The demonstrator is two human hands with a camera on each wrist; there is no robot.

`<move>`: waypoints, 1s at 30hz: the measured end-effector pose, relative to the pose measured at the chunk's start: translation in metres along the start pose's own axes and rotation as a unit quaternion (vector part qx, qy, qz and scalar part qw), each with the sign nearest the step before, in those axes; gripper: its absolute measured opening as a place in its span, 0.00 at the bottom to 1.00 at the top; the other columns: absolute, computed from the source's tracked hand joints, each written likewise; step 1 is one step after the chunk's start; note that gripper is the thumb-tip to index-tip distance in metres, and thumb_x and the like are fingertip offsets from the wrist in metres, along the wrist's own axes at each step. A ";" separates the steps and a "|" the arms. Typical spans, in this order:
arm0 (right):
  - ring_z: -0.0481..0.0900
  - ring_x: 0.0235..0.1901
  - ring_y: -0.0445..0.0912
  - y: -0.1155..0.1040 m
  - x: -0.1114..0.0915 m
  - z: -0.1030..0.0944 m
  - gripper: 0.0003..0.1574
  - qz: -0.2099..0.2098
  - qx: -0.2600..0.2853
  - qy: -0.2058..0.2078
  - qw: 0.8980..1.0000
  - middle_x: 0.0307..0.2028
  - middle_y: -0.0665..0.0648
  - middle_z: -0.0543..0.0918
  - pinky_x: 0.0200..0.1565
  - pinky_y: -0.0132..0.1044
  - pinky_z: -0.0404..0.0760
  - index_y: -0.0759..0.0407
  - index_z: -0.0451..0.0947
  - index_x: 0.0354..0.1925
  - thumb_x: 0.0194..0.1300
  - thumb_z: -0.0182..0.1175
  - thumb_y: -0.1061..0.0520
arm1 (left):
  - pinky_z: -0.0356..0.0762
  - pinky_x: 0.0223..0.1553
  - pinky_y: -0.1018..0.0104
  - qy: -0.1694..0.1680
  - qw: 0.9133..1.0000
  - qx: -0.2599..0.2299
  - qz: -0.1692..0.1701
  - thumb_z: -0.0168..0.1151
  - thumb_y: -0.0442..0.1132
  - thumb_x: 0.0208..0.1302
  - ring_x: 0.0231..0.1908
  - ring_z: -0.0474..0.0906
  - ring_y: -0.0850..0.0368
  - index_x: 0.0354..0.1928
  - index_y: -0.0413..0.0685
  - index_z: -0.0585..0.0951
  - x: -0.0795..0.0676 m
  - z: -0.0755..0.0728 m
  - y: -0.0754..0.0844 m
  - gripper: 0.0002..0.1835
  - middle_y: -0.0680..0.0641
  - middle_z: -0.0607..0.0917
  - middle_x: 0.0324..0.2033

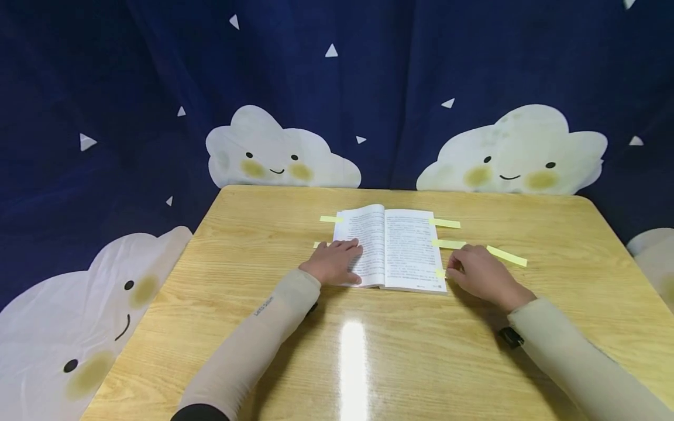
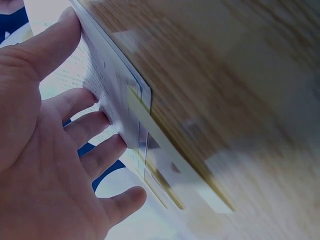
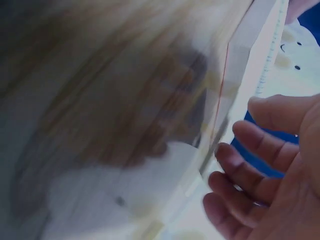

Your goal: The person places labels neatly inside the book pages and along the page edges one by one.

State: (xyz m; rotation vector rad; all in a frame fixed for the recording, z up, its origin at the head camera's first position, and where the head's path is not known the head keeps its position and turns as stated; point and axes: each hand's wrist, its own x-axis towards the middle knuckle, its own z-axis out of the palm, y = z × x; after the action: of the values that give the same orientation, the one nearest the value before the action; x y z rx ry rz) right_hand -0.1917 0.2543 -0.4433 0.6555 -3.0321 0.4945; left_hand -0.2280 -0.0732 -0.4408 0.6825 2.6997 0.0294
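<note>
A book [image 1: 411, 248] lies open on the wooden table, pages printed with lines of text. My left hand [image 1: 332, 262] rests on the left page, its fingers fairly straight and spread, as the left wrist view also shows. Yellow paper strips [image 2: 175, 150] stick out past that side's edge. At the lower right corner, my right hand [image 1: 483, 275] has its thumb and fingertips right by a short yellow tab [image 1: 440, 273]. In the right wrist view its fingers [image 3: 245, 165] are loosely bent and apart, with nothing showing between them. Two longer yellow strips [image 1: 446, 223] jut from the right page.
Another yellow strip [image 1: 506, 256] lies on the table [image 1: 253, 234] just beyond the right hand. A dark blue curtain [image 1: 379, 76] with smiling clouds hangs behind the table's far edge. Light glares off the tabletop in front of the book.
</note>
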 end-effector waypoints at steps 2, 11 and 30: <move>0.79 0.38 0.53 -0.001 -0.006 0.000 0.04 -0.045 -0.055 0.039 0.997 0.33 0.56 0.84 0.44 0.50 0.78 0.58 0.84 0.33 0.63 0.64 0.59 | 0.52 0.75 0.39 -0.001 1.000 -0.003 0.001 0.60 0.62 0.66 0.78 0.52 0.49 0.78 0.61 0.57 0.000 0.000 0.000 0.42 0.55 0.53 0.79; 0.77 0.45 0.60 -0.009 -0.014 0.007 0.13 -0.142 -0.121 0.097 0.978 0.40 0.63 0.83 0.39 0.54 0.79 0.57 0.87 0.41 0.55 0.69 0.65 | 0.52 0.75 0.39 -0.002 1.000 -0.005 0.000 0.60 0.62 0.66 0.78 0.52 0.50 0.78 0.61 0.57 0.001 0.000 -0.001 0.42 0.55 0.53 0.79; 0.75 0.46 0.58 -0.013 -0.020 0.013 0.22 -0.129 -0.110 0.093 0.981 0.39 0.59 0.81 0.38 0.51 0.74 0.57 0.87 0.47 0.54 0.61 0.69 | 0.54 0.74 0.39 0.007 1.000 -0.005 0.005 0.60 0.62 0.66 0.78 0.53 0.50 0.77 0.61 0.58 -0.002 0.003 -0.001 0.42 0.55 0.55 0.79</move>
State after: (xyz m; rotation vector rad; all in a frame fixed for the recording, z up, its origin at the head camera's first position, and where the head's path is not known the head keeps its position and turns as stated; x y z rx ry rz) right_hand -0.1671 0.2475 -0.4529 0.9137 -2.7193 0.1967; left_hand -0.2257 -0.0758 -0.4427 0.6960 2.7083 0.0499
